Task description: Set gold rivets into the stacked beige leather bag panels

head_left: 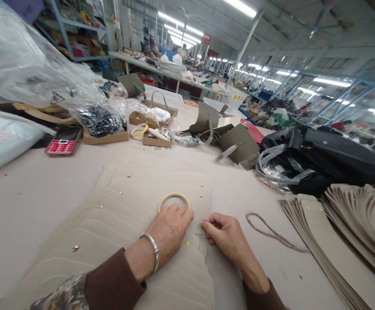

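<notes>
Beige flat panels (119,228) lie overlapped in a fanned stack on the table, with small gold studs on them. My left hand (171,228), a silver bangle at its wrist, rests on the stack with its fingers curled over the near edge of a yellow-edged roll of tape (175,196). To its right, at the stack's edge, my right hand (221,232) pinches a tiny gold stud (201,223) between thumb and fingertip. A small yellow mark (187,243) shows on the panel between the hands.
A cord loop (271,232) and fanned beige strips (332,249) lie right, below a black bag (326,155). Behind are olive pieces (239,144), small cardboard boxes (105,138) and a red phone (63,141). Clear plastic bags (22,56) fill the back left.
</notes>
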Demonstrator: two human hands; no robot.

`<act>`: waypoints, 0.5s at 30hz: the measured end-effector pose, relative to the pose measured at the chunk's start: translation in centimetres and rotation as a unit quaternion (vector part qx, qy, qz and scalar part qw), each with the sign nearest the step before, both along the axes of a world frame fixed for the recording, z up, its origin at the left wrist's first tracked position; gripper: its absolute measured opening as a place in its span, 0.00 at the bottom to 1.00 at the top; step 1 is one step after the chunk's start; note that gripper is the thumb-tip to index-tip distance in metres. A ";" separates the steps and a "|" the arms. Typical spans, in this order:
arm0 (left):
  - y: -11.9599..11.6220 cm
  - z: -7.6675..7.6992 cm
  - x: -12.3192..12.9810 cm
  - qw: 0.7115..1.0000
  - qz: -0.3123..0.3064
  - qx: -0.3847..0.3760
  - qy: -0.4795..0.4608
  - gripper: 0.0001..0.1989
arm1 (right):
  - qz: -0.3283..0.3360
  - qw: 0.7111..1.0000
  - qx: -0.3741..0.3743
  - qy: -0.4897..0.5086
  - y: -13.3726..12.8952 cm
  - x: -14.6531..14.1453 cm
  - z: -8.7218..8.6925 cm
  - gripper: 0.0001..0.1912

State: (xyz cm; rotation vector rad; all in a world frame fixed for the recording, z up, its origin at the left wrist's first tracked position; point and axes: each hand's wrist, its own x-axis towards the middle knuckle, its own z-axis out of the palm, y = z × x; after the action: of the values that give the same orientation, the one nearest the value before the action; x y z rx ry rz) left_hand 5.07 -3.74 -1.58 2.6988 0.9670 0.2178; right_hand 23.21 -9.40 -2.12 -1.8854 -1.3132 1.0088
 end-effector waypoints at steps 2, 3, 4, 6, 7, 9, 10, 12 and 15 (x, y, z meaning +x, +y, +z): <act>0.1 0.0 0.0 1.000 0.000 -0.006 0.005 0.08 | 0.022 0.998 0.030 -0.057 0.0 -0.3 0.1 0.11; 0.2 0.0 0.0 1.000 0.000 -0.008 0.008 0.08 | 0.033 0.994 0.048 -0.087 0.0 -0.4 0.1 0.11; 0.2 0.1 0.0 1.000 -0.001 -0.008 0.010 0.08 | 0.042 0.990 0.065 -0.116 0.0 -0.5 0.1 0.11; 0.2 0.1 0.0 1.000 -0.003 -0.008 0.010 0.08 | 0.053 0.982 0.087 -0.159 0.1 -0.8 0.2 0.11; 0.2 0.2 0.0 1.000 -0.003 -0.007 0.008 0.08 | 0.056 0.980 0.089 -0.172 0.2 -0.8 0.2 0.11; 0.1 0.2 0.0 1.000 -0.004 -0.003 0.003 0.08 | 0.055 0.980 0.075 -0.177 0.4 -0.9 0.1 0.11; 0.1 0.2 0.0 1.000 -0.003 -0.001 0.002 0.08 | 0.046 0.983 0.063 -0.169 0.4 -0.8 0.0 0.09; 0.1 0.2 -0.1 1.000 -0.003 0.004 -0.003 0.08 | 0.003 0.992 0.029 -0.121 0.3 -0.4 -0.4 0.09; 0.1 0.2 -0.2 1.000 -0.008 0.011 -0.020 0.09 | -0.053 0.998 -0.019 0.008 -0.2 0.3 -0.8 0.12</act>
State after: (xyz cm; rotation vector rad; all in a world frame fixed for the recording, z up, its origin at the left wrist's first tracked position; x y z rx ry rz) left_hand 4.87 -3.67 -1.38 2.7098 0.9363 0.2784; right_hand 23.52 -9.59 -2.87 -1.9493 -1.1801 0.9986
